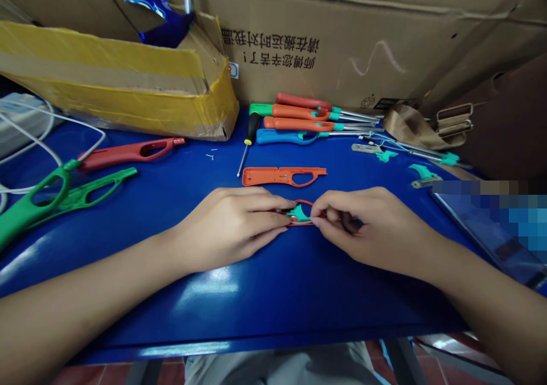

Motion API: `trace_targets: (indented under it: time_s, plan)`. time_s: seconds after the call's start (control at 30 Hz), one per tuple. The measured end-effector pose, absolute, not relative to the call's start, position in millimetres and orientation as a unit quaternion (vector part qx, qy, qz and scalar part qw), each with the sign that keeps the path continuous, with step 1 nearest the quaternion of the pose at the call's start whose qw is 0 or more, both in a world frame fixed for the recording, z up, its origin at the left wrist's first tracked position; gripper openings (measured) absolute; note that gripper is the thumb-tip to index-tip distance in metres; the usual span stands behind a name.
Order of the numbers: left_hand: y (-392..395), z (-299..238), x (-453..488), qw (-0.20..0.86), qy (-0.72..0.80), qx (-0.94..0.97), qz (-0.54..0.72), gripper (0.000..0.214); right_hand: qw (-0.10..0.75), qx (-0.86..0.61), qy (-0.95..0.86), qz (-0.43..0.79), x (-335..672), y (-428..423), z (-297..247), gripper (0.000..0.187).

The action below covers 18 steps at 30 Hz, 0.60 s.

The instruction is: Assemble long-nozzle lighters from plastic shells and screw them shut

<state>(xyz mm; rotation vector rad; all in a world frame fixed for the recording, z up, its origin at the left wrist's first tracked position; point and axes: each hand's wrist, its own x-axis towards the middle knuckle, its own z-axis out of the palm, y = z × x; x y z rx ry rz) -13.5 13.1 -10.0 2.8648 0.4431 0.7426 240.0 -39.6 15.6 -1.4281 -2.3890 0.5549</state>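
Observation:
On the blue table, an orange lighter half-shell (305, 224) lies mostly under my hands, its loop-shaped trigger guard showing between them. A teal trigger (300, 212) sits in that shell. My left hand (233, 222) covers the shell's handle end, fingers closed together over it; its thumb is hidden. The thumb and forefinger of my right hand (371, 220) pinch at the guard's right side, against the trigger; what is between them is too small to make out. Just beyond my hands lies a second orange half-shell (282, 176), hollow side up.
Behind are a screwdriver (248, 143), small screws (211, 156) and several long-nosed lighters (303, 124). Green shells (77, 194) and a red shell (132, 152) lie left. Loose lighter parts (386, 155) and a dark flat device (482, 231) are right. Cardboard boxes (273, 9) stand at the back.

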Motion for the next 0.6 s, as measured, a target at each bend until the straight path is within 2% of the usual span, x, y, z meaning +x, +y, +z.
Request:
trace_targets:
  time_s: [0.13,0.6]
  plan:
    - [14.3,-8.4,-13.8,0.052,0.127,0.961,0.240,0.019,0.128,-0.505,-0.833,0.185,243.3,-35.8,21.1,0.011]
    - [13.9,-2.2,-11.0,-0.013,0.096,0.967,0.236,0.020,0.147,-0.479,-0.841,0.201,242.6,-31.5,17.8,0.009]
